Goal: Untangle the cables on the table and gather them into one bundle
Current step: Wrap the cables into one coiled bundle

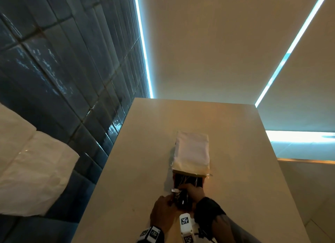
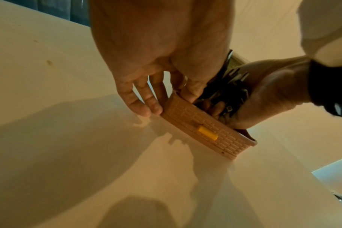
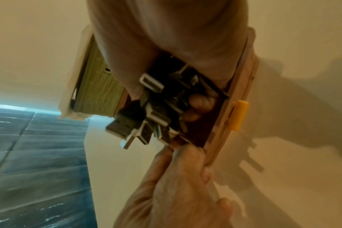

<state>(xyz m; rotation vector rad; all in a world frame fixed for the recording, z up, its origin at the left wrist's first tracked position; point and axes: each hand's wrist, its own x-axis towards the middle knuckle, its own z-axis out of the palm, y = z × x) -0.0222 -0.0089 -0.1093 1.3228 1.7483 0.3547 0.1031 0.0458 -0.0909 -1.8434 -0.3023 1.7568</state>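
On the pale beige table (image 1: 137, 152), near its front edge, stands a small open box of tan plastic with a brick-patterned wall (image 2: 201, 128) and a yellow latch (image 2: 207, 132) on that wall. Its dark inside holds a jumble of black and white cables with silver USB plugs (image 3: 146, 117); several plugs stick out above the rim, and thin white leads show deeper in the box in the head view. The right hand (image 1: 193, 189) is sunk into the box from above, its fingers curled around the mass of cables. The left hand (image 1: 163, 212) is at the box's near corner, thumb and fingers closed on the wall and rim; whether it also pinches a cable there cannot be told. The two hands are close together, both at the box. Behind the box, touching its far side, stands a white cloth-covered block (image 1: 192, 152). Dark blue tiles (image 1: 54, 70) cover the wall to the left.
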